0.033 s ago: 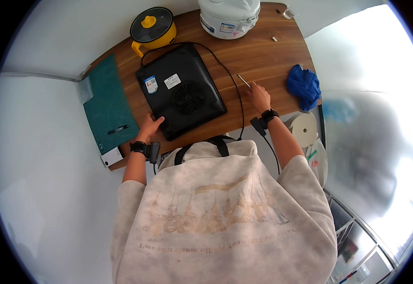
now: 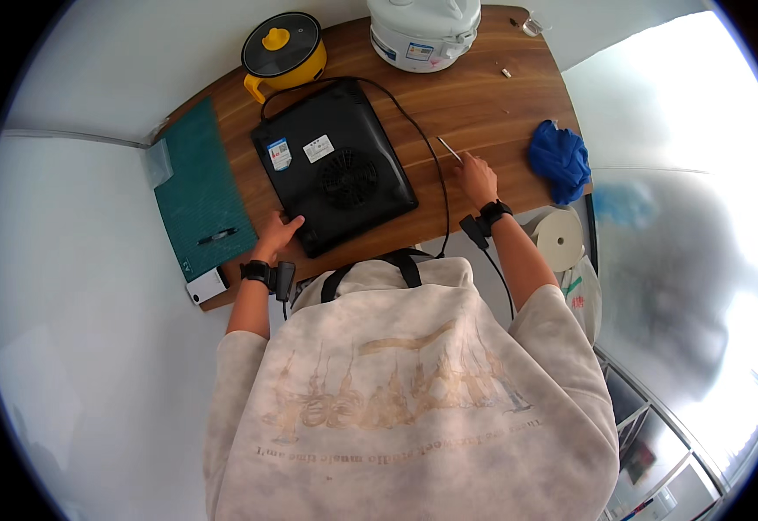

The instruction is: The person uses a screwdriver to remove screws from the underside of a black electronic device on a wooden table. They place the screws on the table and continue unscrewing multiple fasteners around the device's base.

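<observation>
A black flat appliance lies bottom-up on the wooden desk, showing a fan grille and two labels. My left hand grips its near left corner, thumb on the top surface. Right of the appliance, my right hand is closed on a slim silver tool, apparently a screwdriver, pointing toward the upper left. The black power cord runs between that hand and the appliance.
Around them are a yellow pot, white rice cooker, blue cloth, green mat with a black pen, and a small white box. Below the right edge hangs a cream roll. Walls flank the desk.
</observation>
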`<state>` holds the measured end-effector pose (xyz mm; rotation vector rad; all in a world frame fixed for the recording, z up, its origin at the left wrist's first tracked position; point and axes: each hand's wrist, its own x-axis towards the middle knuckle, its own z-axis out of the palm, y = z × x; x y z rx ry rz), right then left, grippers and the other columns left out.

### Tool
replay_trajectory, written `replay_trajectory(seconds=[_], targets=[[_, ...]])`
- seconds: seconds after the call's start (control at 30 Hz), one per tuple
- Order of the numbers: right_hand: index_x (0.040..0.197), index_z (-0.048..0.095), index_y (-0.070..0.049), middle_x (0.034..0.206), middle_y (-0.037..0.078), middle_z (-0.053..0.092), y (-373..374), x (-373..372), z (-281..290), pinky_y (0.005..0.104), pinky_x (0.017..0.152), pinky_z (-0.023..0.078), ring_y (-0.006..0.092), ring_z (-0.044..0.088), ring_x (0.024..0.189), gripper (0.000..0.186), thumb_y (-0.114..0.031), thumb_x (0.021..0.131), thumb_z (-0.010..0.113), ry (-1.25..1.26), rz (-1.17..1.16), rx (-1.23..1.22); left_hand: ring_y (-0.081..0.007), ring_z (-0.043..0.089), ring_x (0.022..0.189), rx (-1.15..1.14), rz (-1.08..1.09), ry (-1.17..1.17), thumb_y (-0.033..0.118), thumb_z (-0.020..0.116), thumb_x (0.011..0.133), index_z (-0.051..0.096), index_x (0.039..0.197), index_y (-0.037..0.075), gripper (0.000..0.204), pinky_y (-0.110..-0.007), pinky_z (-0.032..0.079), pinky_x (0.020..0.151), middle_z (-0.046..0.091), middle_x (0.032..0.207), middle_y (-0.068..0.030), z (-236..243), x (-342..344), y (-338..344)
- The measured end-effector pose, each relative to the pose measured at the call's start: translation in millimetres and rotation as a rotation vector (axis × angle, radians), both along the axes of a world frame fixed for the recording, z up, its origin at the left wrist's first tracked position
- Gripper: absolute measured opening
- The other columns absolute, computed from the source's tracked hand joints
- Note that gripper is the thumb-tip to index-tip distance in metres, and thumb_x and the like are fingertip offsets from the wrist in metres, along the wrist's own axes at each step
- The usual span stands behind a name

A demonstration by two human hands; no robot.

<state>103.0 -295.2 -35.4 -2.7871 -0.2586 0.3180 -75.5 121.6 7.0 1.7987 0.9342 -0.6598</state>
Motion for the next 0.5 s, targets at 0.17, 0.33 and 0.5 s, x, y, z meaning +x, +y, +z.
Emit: replay_trajectory(seconds=[0.17,0.33,0.5], targets=[[0.096,0.065,-0.006,0.094,0.02,0.069,2,7,-7,0.052,0.077,0.052,0.0398,0.065,0.093,0.018,-0.019,0.083,0.064,0.019,-0.003,-0.059,-0.0338,0.053,0.125,-0.074,0.058,0.055,0.048,0.069,0.087,0.039,0.143,0.005,0.077,-0.054,0.055,0.087,0.047,0.143,-0.0154,-22,-17,5],[0.091,0.067,-0.004,0.091,0.02,0.069,6,11,-4,0.0516,0.077,0.052,0.041,0.065,0.091,0.017,-0.015,0.078,0.063,0.038,-0.018,-0.053,-0.0342,0.053,0.125,-0.043,0.051,0.05,0.05,0.069,0.087,0.037,0.143,0.004,0.079,-0.055,0.056,0.085,0.048,0.142,-0.0154,-15,-16,4],[0.09,0.067,-0.004,0.089,0.02,0.069,4,2,-6,0.0506,0.077,0.052,0.0417,0.065,0.088,0.019,-0.018,0.078,0.063,-0.046,-0.092,0.08,-0.0376,0.061,0.114,-0.105,-0.027,0.176,0.055,0.07,0.085,0.032,0.145,0.005,0.087,-0.054,0.057,0.081,0.049,0.139,-0.0203,13,-3,-7]])
